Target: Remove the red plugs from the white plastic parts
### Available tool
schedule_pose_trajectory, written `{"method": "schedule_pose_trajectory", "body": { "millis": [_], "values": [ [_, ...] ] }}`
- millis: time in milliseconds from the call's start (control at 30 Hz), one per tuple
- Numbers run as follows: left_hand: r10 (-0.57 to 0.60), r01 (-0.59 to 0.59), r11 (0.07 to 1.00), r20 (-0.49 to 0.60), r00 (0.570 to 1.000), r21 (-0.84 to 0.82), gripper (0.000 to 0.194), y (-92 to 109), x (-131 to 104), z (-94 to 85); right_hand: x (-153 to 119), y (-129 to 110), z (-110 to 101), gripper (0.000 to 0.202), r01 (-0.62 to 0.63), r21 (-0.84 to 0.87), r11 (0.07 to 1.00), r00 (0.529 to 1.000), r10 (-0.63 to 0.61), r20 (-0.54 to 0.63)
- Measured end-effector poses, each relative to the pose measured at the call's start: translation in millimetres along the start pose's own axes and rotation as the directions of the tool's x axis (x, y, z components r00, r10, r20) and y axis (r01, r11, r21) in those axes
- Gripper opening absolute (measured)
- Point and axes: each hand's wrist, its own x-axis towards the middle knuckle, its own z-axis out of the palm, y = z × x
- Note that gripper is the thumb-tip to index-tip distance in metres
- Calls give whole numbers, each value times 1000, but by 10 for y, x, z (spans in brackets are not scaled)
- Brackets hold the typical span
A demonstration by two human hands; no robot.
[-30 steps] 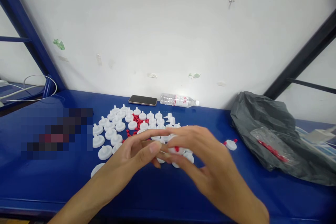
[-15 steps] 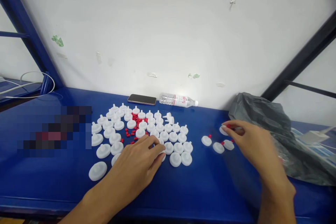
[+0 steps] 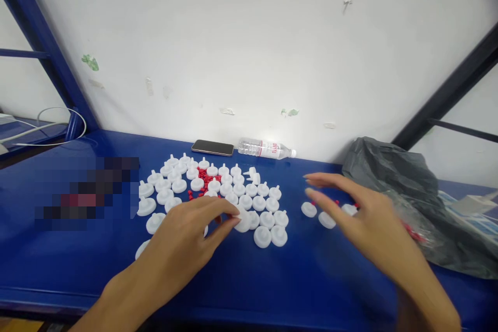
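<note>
My left hand (image 3: 198, 228) pinches the edge of a white round nozzle lid (image 3: 244, 222), tilted with its flat face toward me, between thumb and fingertips. Around and beyond it many similar white lids (image 3: 262, 236) stand on the blue table, most with the spout up. Small red caps (image 3: 206, 180) lie in a heap among them. On the right, my right hand (image 3: 350, 207) is open and blurred, thumb and fingers apart with nothing between them. Under and beside its fingers lie several white lids with red tips (image 3: 308, 209), partly hidden by the hand.
A phone (image 3: 212, 148) and a clear plastic bottle (image 3: 266, 149) lie along the wall. Dark grey plastic bags (image 3: 389, 166) cover the right side, with red pieces in a clear bag (image 3: 415, 232). A blurred-out patch (image 3: 85, 192) hides something on the left.
My right hand has let go of a red-tipped lid on the right and moved left, its fingers now spread. My left hand has lifted and tilted a white lid.
</note>
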Motion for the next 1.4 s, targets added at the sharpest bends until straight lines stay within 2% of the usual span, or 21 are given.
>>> {"method": "schedule_pose_trajectory", "body": {
  "millis": [100,167,267,367,433,500,567,700,833,900,967,1033,1133,1200,1333,1400],
  "values": [
    [-50,38,993,-101,994,-114,9,84,27,-67,-106,-430,169,44,162,106,981,981,-172,93],
    [-73,51,985,-130,989,-163,9,128,35,-85,-149,-619,309,43,258,116,959,953,-272,132],
    [-67,46,991,-167,984,-130,9,123,21,-82,-157,-706,428,31,316,93,944,937,-326,125],
    [0,27,994,-239,971,110,21,29,-13,-49,-137,-620,390,29,288,-9,957,957,-288,42],
    [32,34,943,-192,981,331,26,-49,-37,-6,-128,-546,319,29,257,-70,964,966,-258,-2],
    [1,37,862,-76,997,505,24,-106,-57,50,-126,-504,254,29,241,-101,965,968,-247,-47],
    [-55,44,792,-1,998,609,22,-132,-73,106,-128,-505,217,30,253,-114,961,959,-264,-102],
    [-122,56,720,47,991,692,22,-131,-97,173,-133,-572,222,31,313,-94,945,936,-324,-136],
    [-127,14,714,109,986,700,27,-158,-113,199,-124,-611,252,29,360,-62,931,927,-365,-88],
    [-116,5,720,114,987,694,31,-177,-111,213,-122,-615,260,30,373,-60,926,921,-377,-101],
    [-103,16,755,93,990,656,32,-180,-93,215,-126,-622,265,30,379,-61,923,914,-384,-132],
    [-86,55,824,29,996,564,29,-153,-63,192,-135,-637,275,30,373,-57,926,915,-377,-142],
    [-60,79,943,-69,996,324,21,-54,-19,100,-142,-673,307,27,355,-23,935,931,-356,-78],
    [-58,75,987,-122,991,144,17,32,-5,18,-139,-698,338,25,369,16,929,929,-368,-42],
    [-113,79,985,-233,966,-150,19,154,-9,-113,-130,-746,394,19,423,74,903,906,-423,-22],
    [-159,95,963,-248,956,-251,17,176,-15,-147,-133,-768,411,16,430,96,898,902,-432,-4]
  ]
}}
